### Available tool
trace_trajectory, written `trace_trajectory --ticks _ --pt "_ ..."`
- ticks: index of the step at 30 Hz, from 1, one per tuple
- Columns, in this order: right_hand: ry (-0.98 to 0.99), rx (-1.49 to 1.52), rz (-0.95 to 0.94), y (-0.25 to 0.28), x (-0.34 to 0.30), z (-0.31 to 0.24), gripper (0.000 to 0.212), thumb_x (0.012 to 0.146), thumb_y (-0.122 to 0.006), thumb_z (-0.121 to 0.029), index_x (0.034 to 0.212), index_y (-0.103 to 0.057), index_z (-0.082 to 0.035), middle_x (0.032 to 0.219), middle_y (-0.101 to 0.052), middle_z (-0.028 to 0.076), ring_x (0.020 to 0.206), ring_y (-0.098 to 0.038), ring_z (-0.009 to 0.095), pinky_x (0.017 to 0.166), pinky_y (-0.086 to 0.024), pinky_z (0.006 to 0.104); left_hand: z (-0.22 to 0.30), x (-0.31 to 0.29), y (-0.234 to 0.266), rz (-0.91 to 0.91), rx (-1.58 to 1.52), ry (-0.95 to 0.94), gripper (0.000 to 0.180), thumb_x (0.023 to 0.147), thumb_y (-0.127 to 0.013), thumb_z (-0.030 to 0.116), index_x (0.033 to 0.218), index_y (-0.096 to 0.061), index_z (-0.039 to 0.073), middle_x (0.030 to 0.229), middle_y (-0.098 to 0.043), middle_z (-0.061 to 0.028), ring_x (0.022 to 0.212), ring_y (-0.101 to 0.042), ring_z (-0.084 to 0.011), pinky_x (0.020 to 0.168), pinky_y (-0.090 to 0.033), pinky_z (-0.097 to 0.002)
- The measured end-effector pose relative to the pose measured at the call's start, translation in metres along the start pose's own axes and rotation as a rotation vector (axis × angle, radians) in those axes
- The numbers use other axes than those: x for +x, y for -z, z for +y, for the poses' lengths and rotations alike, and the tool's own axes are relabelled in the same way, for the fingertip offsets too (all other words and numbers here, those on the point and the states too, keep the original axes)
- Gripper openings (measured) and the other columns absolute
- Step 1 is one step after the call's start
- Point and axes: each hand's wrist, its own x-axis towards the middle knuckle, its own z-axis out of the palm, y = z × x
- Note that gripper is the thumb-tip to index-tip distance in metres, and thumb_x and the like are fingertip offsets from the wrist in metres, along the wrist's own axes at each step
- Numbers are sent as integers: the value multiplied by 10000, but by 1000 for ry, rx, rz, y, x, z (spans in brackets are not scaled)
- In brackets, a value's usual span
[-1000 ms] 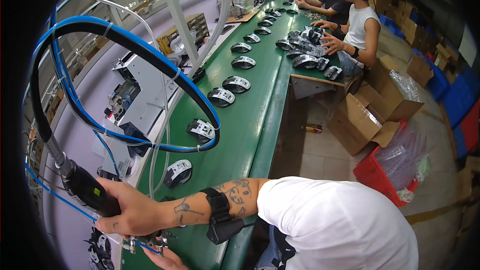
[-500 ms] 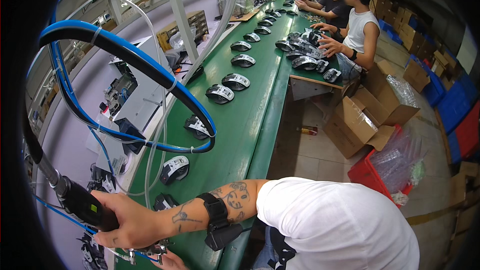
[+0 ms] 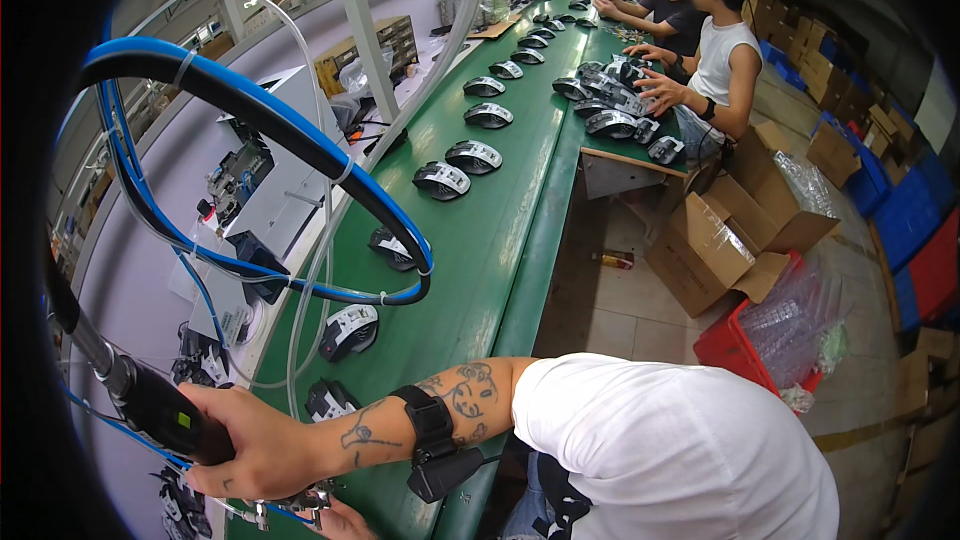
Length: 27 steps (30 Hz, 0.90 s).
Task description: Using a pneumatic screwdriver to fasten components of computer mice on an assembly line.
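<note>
My right hand (image 3: pixel 255 445) is closed around the black body of a powered screwdriver (image 3: pixel 165 410) with a metal collar and a cable at its upper end. Beneath it are metal fittings (image 3: pixel 312 500) with a thin blue tube. Just below the right wrist a small part of my left hand (image 3: pixel 338 520) shows; its fingers are hidden, and so is whatever it touches. Beyond my right forearm lies a part-assembled computer mouse (image 3: pixel 330 398) on the green conveyor belt (image 3: pixel 450 290), with another silver-and-black mouse (image 3: pixel 350 331) farther along.
A blue-and-black cable loop (image 3: pixel 385 210) hangs over the belt. More mice (image 3: pixel 441 180) run in a line into the distance. Co-workers (image 3: pixel 720 70) sit on the right by a pile of mice (image 3: pixel 612 100). Cardboard boxes (image 3: pixel 710 250) and a red crate (image 3: pixel 745 340) stand on the floor.
The view has shifted very slightly, and a little more of the mouse beyond my right forearm shows. My right hand keeps its grip on the screwdriver in nearly the same place.
</note>
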Motion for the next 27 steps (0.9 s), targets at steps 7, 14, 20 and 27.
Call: trace_trajectory --ticks 7,14,20,27 --pt "11 33 -4 1 0 4 295 747 -658 -51 967 -463 -29 682 -464 -32 601 -385 50 527 -347 227 -9 6 8 67 -26 61 213 960 -504 179 1145 -540 80 1027 -602 -38 869 -557 -115 726 -447 -227" --pt "137 -40 -11 -1 7 21 331 748 -635 -11 1022 -451 -16 647 -487 -10 504 -434 67 454 -366 236 -18 16 26 28 -72 82 243 960 -515 210 1155 -536 65 1038 -611 -54 872 -560 -129 738 -460 -251" --pt "271 -83 -13 2 13 36 395 750 -615 27 1103 -441 -3 626 -516 13 419 -485 83 387 -383 241 -10 7 9 74 -57 82 251 950 -537 209 1151 -534 57 1012 -606 -44 865 -540 -119 737 -436 -256" --pt "258 -74 -26 2 12 32 435 750 -606 24 1150 -438 -9 623 -520 17 411 -489 88 383 -387 242 -11 3 3 56 -49 111 242 952 -526 205 1148 -533 63 1024 -604 -36 863 -531 -116 735 -424 -254"
